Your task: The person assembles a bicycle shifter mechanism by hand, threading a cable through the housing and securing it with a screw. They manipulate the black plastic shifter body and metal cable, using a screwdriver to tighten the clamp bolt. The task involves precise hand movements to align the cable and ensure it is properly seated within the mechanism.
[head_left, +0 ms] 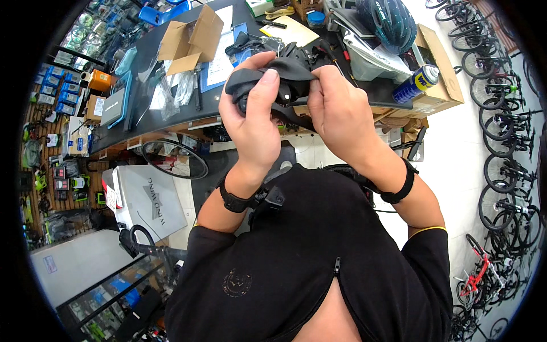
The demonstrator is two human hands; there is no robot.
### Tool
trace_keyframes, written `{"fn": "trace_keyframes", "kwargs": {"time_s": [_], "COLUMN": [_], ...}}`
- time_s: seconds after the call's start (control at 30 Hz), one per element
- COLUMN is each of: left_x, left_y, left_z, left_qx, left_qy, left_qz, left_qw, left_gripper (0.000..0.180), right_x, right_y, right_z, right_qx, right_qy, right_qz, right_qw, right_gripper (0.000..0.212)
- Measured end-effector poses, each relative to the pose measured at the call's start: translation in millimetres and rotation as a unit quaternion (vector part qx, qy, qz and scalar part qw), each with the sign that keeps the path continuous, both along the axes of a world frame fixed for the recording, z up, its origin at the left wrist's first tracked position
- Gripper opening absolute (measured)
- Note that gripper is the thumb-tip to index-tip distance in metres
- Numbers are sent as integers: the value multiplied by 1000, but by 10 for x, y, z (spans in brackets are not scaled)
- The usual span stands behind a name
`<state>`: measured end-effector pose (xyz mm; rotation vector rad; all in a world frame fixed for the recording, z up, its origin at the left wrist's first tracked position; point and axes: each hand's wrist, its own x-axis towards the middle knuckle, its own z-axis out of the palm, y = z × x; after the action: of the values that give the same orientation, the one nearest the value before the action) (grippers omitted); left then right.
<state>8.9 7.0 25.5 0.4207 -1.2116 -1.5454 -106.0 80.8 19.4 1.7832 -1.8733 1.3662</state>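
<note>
Above the near edge of the dark workbench (199, 117), I hold up a black bike part with a soft rubber cover (290, 74); it looks like a brake-shift lever, though my fingers hide much of it. My left hand (253, 108) is wrapped round its left side, the thumb pressing on the rubber. At its right end my right hand (342, 111) is closed, pinching the rubber between thumb and curled fingers. A dark strip hangs below the part between both hands.
On the bench are an open cardboard box (191, 43), a helmet (390, 25) and a blue-yellow spray can (416, 84). Below stand a bicycle wheel (174, 160) and a white carton (145, 199). Parked bikes (496, 131) line the right side.
</note>
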Motion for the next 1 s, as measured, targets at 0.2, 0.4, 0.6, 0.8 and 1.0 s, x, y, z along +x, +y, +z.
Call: {"fn": "trace_keyframes", "kwargs": {"time_s": [0.2,0.4,0.6,0.8,1.0], "left_x": [67,56,91,111,106], "left_y": [-41,-61,-24,-77,-77], "left_z": [-36,-83,1,17,45], "left_qx": [95,111,88,18,-31], "left_qy": [1,18,54,3,17], "left_qz": [-58,-60,-77,-113,-106], "left_qw": [994,992,992,993,994], "left_gripper": [36,38,32,46,49], "right_x": [-31,-8,24,32,-43], "right_y": [10,24,-11,-66,-40], "right_z": [53,66,109,115,134], "right_qx": [36,53,19,-26,-11], "right_qy": [-51,-16,-16,-25,-144], "right_qz": [35,7,-29,-30,7], "right_qw": [997,998,999,999,989], "right_gripper": [11,16,25,17,15]}}
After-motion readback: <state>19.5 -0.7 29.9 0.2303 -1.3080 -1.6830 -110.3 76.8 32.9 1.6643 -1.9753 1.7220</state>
